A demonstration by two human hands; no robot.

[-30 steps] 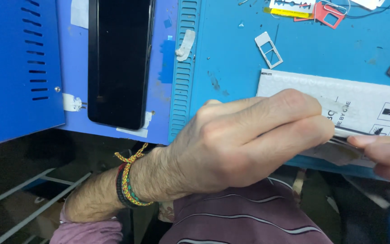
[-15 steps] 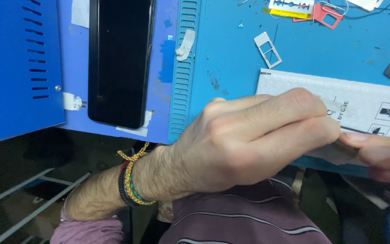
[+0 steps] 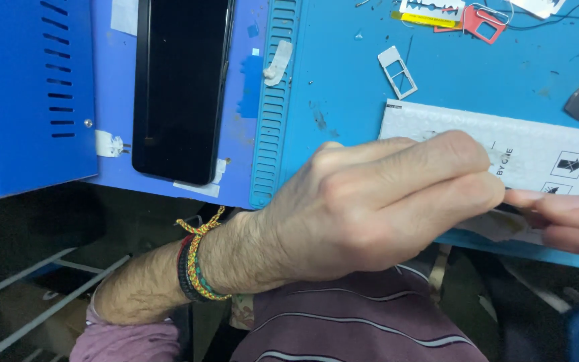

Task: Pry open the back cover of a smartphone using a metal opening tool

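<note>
Left hand (image 3: 370,208) lies knuckles-up, fingers extended and pressed together, fingertips pinching a thin dark item that cannot be identified. Right hand (image 3: 561,218) meets it fingertip to fingertip, pinching the same item. White padded envelope (image 3: 537,151) lies directly beneath both hands. Black phone (image 3: 179,87) rests face-up, well beyond the left wrist

Blue mat (image 3: 343,80) covering the bench, black phone (image 3: 181,87) lying at its left edge, white bubble-textured envelope (image 3: 537,147), red-yellow-green braided bracelet (image 3: 199,268) showing, maroon striped shirt (image 3: 356,328)
</note>
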